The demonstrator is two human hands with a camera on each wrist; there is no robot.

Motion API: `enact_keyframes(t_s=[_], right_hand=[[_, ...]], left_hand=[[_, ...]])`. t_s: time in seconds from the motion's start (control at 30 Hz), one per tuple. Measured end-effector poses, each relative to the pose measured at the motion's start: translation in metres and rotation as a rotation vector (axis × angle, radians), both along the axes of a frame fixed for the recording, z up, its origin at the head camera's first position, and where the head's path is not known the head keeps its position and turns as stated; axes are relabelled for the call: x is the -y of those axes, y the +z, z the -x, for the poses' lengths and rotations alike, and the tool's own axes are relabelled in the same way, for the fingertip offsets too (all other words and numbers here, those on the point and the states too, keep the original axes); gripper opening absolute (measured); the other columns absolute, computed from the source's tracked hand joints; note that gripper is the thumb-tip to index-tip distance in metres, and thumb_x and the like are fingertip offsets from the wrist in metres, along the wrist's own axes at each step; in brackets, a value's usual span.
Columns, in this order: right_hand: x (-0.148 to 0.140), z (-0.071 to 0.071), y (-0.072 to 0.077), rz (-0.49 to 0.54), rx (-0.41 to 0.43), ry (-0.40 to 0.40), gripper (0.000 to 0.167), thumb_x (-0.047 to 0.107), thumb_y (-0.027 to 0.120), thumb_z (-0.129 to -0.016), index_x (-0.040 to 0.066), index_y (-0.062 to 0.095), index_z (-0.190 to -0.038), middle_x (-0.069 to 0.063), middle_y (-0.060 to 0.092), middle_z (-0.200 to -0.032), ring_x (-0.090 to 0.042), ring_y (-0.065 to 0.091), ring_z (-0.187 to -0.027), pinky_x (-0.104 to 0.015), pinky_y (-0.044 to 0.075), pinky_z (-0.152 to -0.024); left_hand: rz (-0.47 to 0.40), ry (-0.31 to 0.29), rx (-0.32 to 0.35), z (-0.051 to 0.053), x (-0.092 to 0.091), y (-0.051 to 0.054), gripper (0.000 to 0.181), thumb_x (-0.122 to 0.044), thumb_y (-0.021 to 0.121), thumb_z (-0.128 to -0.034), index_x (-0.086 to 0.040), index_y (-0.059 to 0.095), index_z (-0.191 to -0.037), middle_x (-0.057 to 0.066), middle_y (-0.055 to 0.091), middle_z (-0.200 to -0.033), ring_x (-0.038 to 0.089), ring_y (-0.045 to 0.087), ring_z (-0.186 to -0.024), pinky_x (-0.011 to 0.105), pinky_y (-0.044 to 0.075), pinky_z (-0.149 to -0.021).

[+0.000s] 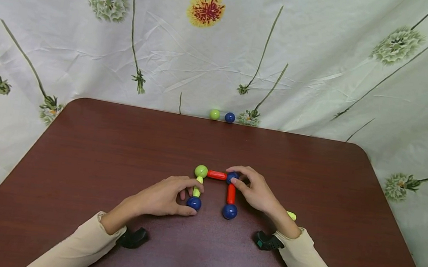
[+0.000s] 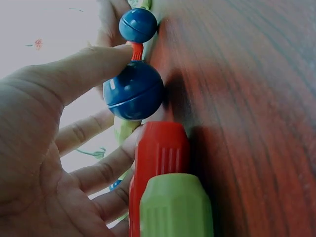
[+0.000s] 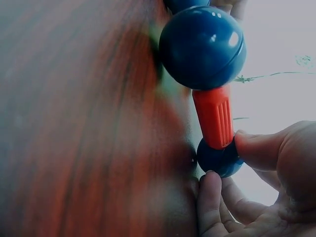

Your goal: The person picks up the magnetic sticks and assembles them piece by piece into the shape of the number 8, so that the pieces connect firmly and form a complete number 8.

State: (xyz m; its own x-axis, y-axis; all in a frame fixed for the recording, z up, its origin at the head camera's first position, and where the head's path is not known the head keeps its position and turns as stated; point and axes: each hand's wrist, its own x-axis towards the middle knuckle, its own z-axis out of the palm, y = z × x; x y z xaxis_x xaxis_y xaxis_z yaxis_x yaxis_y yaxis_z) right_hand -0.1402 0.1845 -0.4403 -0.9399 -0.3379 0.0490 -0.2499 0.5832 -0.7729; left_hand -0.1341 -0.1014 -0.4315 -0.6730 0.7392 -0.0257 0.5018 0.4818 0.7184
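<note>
A three-sided frame of balls and rods lies on the table. Its left side has a green ball [image 1: 201, 171], a green rod [image 1: 196, 193] and a blue ball [image 1: 193, 203]. A red rod [image 1: 217, 175] runs across to a blue corner ball [image 3: 216, 160], from which another red rod [image 1: 231, 194] leads to the near blue ball [image 1: 229, 211]. My left hand [image 1: 167, 195] holds the left side, thumb at its blue ball, forefinger over the green rod. With thumb and fingers, my right hand [image 1: 256, 191] pinches the corner ball.
Beside the left palm lie a loose red rod [image 2: 160, 148] and a loose green rod [image 2: 175, 207], hidden in the head view. Another green rod [image 1: 291, 215] shows partly behind the right wrist. At the table's [image 1: 139, 129] far edge sit a green ball [image 1: 214, 114] and a blue ball [image 1: 230, 117].
</note>
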Motion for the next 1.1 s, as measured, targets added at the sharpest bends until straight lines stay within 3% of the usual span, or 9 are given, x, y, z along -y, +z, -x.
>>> enact_keyframes(t_s=[0.33,0.7,0.97,1.1], right_hand=[[-0.002,-0.001,0.005,-0.027,0.038,-0.005,0.034,0.014,0.064,-0.098,0.012,0.062,-0.132,-0.008,0.063,-0.126,-0.022,0.062,-0.098,-0.033,0.051,-0.080],[-0.005,-0.014,0.034,0.025,0.014,-0.003,0.035,0.012,0.067,-0.097,0.010,0.063,-0.131,-0.012,0.064,-0.120,-0.021,0.064,-0.089,-0.036,0.055,-0.077],[-0.007,-0.022,0.044,0.030,0.008,0.031,0.032,0.011,0.066,-0.097,0.010,0.064,-0.129,-0.012,0.064,-0.112,-0.030,0.065,-0.083,-0.034,0.054,-0.073],[-0.019,-0.027,0.042,0.008,-0.021,0.030,0.029,0.012,0.067,-0.097,0.012,0.066,-0.125,-0.008,0.065,-0.113,-0.024,0.063,-0.090,-0.033,0.054,-0.074]], left_hand=[[-0.039,-0.017,0.091,0.003,0.004,0.001,0.039,-0.026,0.074,-0.0926,-0.010,0.064,-0.127,-0.001,0.062,-0.099,0.009,0.058,-0.083,0.025,0.052,-0.075],[-0.050,-0.064,0.157,0.008,0.006,0.002,0.038,-0.025,0.066,-0.0982,-0.010,0.062,-0.133,-0.001,0.064,-0.102,0.007,0.063,-0.082,0.025,0.054,-0.074],[-0.042,-0.065,0.175,0.009,0.005,0.002,0.038,-0.025,0.067,-0.0979,-0.010,0.062,-0.132,-0.002,0.064,-0.100,0.008,0.062,-0.079,0.025,0.053,-0.071],[-0.041,-0.060,0.167,0.009,0.006,0.001,0.037,-0.025,0.067,-0.0976,-0.011,0.063,-0.132,-0.002,0.063,-0.100,0.007,0.062,-0.079,0.025,0.053,-0.071]])
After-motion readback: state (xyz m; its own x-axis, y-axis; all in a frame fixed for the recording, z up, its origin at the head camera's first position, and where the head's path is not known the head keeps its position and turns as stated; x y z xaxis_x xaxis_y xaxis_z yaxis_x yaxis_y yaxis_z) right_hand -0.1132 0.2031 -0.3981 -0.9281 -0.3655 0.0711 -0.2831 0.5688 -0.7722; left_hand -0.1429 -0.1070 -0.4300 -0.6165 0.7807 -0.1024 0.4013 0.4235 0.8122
